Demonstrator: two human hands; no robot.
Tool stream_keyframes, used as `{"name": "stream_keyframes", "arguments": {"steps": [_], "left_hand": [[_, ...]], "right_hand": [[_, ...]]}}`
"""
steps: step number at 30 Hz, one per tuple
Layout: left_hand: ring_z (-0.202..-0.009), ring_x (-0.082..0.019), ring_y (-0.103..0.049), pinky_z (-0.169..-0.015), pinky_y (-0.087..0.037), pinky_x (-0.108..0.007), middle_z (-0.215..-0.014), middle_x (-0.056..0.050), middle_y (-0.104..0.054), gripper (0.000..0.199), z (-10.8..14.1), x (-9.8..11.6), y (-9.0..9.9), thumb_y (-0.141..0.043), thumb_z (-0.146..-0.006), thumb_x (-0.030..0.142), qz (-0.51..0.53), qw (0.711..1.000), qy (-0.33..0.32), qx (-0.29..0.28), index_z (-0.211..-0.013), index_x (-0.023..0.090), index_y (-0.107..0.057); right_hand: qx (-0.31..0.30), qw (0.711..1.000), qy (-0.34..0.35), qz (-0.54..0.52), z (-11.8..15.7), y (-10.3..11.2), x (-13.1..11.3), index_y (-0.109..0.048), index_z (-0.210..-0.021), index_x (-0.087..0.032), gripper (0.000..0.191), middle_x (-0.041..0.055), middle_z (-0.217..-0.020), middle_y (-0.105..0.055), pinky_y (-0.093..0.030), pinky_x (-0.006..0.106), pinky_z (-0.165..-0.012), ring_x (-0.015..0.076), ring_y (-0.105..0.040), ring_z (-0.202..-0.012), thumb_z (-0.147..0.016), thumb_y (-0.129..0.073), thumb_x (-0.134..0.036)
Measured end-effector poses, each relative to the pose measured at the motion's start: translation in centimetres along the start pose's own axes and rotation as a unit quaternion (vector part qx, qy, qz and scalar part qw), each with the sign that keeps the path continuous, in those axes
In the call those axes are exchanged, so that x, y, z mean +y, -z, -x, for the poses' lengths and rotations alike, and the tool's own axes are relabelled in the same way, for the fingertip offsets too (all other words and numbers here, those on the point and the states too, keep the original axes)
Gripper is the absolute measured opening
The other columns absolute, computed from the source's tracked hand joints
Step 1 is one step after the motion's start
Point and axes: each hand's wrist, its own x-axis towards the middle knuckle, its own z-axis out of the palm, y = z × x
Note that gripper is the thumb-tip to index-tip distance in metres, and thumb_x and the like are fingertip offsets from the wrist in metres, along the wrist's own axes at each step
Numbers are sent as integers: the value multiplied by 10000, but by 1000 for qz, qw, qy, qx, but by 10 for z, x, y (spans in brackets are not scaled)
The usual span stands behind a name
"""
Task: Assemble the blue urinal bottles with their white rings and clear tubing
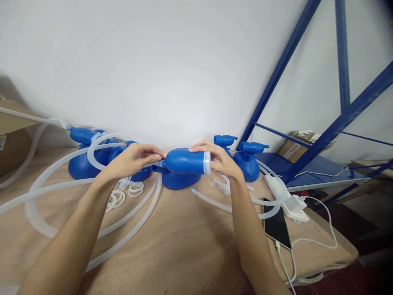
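Observation:
A blue bottle-shaped part (185, 161) with a clear ring at its right end lies sideways above a rounded blue base (179, 180). My right hand (216, 157) is wrapped over its right end, fingers on its top. At its narrow left end, my left hand (143, 155) pinches a small clear fitting (159, 163) between thumb and fingers. Clear tubing (153, 200) curves down below the left hand. White rings (135, 189) lie beneath the left wrist, and a clear plastic piece (221, 185) rests just left of the right wrist.
More blue units stand at the left (89, 164) and right (246, 166), with long tubes looping over the wooden table (184, 246). A phone (277, 225) and a power strip (288, 203) lie at the right. Behind them is a blue metal shelf (322, 174); a cardboard box (15, 143) stands far left.

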Motion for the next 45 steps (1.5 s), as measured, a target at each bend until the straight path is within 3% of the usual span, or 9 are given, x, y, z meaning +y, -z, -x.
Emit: {"name": "stream_keyframes", "arguments": {"steps": [7,12,16,23,30,35,39,45], "left_hand": [[-940,-270,-753,-813,-608,-336,-957,-110,-819,409,3,7,-5,-724,-877,565,7,990,-54,128,-937,169,-813],[-910,-262,-770,-785,-622,-319,-946,-101,-825,328,3,8,-7,-740,-875,493,28,992,-66,104,-924,178,-814],[-870,-242,-776,-775,-613,-300,-939,-82,-829,285,3,7,-6,-701,-906,452,-10,994,-76,76,-932,194,-820],[-827,-235,-777,-754,-591,-295,-911,-68,-833,297,6,8,-3,-661,-924,459,-110,982,-107,111,-943,217,-832],[-792,-232,-756,-704,-588,-292,-873,-82,-815,416,10,21,-7,-758,-844,585,14,983,-14,183,-905,175,-802],[-805,-253,-756,-695,-582,-304,-845,-96,-810,497,7,30,-14,-797,-760,655,51,990,33,128,-848,167,-788],[-862,-265,-764,-753,-581,-321,-895,-96,-821,491,5,28,-18,-771,-769,660,42,992,44,108,-865,179,-790],[-878,-272,-766,-752,-581,-325,-907,-96,-822,461,4,21,-20,-783,-759,629,48,992,55,103,-874,182,-779]], "right_hand": [[74,996,-9,-55,0,-1,19,-739,-1199,-264,370,62,-1210,-755,-600,442,-995,278,-711,-1129,-871,-789,-429],[152,984,-3,-91,-5,-2,34,-733,-987,-243,399,52,-988,-775,-626,397,-937,228,-727,-887,-804,-842,-580],[183,979,1,-92,-9,-4,39,-740,-965,-239,505,57,-975,-770,-625,414,-927,259,-734,-945,-764,-821,-694],[198,973,10,-115,-12,-5,35,-753,-944,-235,340,19,-924,-762,-617,347,-824,220,-723,-898,-782,-877,-507],[195,967,-16,-166,-5,-4,35,-768,-932,-244,330,8,-938,-742,-613,384,-878,213,-705,-924,-707,-947,-406],[210,964,-8,-160,-4,0,37,-794,-919,-263,258,6,-970,-759,-612,393,-887,222,-713,-944,-735,-936,-374],[202,968,-36,-142,-2,8,32,-794,-923,-263,284,1,-948,-765,-615,378,-854,234,-717,-940,-705,-941,-371],[141,986,-75,-52,3,18,24,-810,-809,-236,146,0,-855,-763,-572,351,-823,225,-705,-862,-725,-899,-316]]}}
